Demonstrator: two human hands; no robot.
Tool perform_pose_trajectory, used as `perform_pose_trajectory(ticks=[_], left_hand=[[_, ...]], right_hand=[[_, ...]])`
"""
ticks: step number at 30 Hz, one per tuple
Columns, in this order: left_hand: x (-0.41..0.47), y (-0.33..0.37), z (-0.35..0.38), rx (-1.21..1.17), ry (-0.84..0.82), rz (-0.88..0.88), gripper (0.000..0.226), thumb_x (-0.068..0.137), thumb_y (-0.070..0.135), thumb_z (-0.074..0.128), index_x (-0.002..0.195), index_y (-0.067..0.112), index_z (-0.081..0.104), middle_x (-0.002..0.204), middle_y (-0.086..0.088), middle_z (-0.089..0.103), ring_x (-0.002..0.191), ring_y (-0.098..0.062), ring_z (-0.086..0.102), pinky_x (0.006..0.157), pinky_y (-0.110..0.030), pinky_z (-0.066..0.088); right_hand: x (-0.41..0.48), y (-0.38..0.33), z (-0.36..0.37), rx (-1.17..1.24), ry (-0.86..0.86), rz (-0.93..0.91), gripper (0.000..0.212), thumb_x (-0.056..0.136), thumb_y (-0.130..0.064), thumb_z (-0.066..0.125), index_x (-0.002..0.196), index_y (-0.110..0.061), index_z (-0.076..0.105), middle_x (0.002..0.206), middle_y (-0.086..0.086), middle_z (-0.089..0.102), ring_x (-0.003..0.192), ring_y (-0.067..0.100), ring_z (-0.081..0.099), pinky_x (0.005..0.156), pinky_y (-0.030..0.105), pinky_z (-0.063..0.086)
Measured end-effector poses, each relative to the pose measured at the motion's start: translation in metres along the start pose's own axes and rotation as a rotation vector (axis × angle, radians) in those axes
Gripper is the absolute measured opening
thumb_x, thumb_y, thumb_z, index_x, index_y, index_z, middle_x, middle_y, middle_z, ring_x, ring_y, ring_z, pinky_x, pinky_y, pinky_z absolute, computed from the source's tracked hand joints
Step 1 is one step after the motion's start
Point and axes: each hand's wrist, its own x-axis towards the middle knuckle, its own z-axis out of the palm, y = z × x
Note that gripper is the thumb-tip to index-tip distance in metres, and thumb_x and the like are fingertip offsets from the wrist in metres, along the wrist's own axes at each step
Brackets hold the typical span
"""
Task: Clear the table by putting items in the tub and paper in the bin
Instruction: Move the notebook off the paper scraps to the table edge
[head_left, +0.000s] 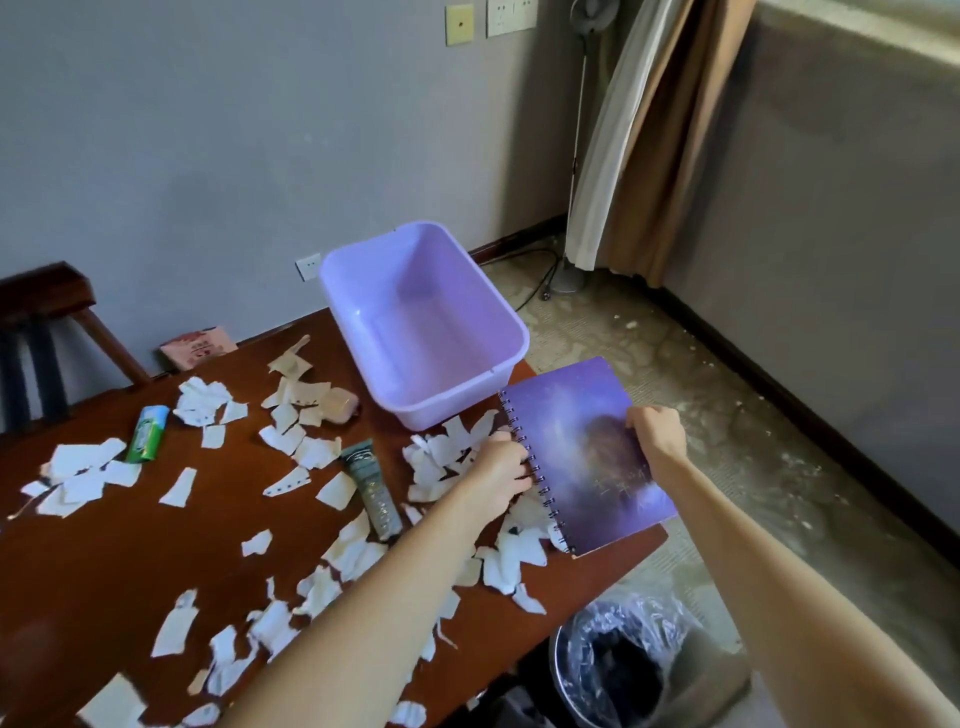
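A purple spiral notebook (582, 457) is tilted at the table's right edge, just in front of the lilac tub (498, 332). My left hand (501, 467) grips its spiral side and my right hand (655, 434) grips its right edge. The tub holds nothing that I can see. Torn white paper scraps (311, 452) are scattered over the brown table (130, 551). A grey-green tube (371, 488), a green packet (148, 434) and a pinkish soap-like block (340, 405) lie among them. A bin (613, 670) with a clear liner stands on the floor below the table's right corner.
A dark wooden chair (41, 322) stands at the table's far left. A pink packet (197, 345) lies at the table's back edge by the wall. A floor lamp stand (569, 280) and curtain (639, 145) fill the far corner. Carpeted floor lies to the right.
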Motion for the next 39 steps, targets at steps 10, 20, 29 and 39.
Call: perform_pose_trajectory(ticks=[10,20,29,39], left_hand=[[0.061,0.014,0.062,0.365,-0.018,-0.045,0.047,0.095,-0.001,0.03,0.136,0.02,0.042,0.127,-0.006,0.051,0.115,-0.024,0.047,0.099,-0.037,0.038],[0.084,0.004,0.056,0.889,0.08,0.033,0.04,0.097,0.002,0.032,0.136,0.002,0.04,0.139,-0.019,0.042,0.124,-0.036,0.046,0.1,-0.039,0.042],[0.072,-0.02,0.018,0.925,0.234,0.097,0.037,0.096,0.004,0.034,0.131,0.008,0.044,0.13,-0.015,0.049,0.116,-0.031,0.051,0.092,-0.038,0.044],[0.037,-0.045,-0.032,0.9,0.416,0.087,0.031,0.093,0.001,0.038,0.123,0.001,0.045,0.128,-0.016,0.047,0.118,-0.033,0.048,0.092,-0.036,0.041]], right_hand=[[0.083,-0.002,-0.024,-0.154,0.009,-0.097,0.017,0.074,-0.017,0.048,0.065,-0.007,0.059,0.071,0.014,0.054,0.074,0.029,0.047,0.064,0.029,0.034],[0.11,0.01,-0.012,-0.283,0.002,-0.13,0.02,0.08,-0.011,0.048,0.087,-0.007,0.066,0.084,0.017,0.06,0.088,0.034,0.054,0.069,0.029,0.033],[0.086,0.011,0.02,-0.34,-0.132,-0.175,0.023,0.084,-0.011,0.048,0.099,-0.008,0.065,0.104,0.019,0.065,0.102,0.036,0.057,0.076,0.031,0.036],[0.029,0.017,0.071,-0.328,-0.21,-0.189,0.024,0.085,-0.012,0.048,0.102,-0.006,0.064,0.105,0.021,0.066,0.103,0.037,0.058,0.082,0.034,0.042]])
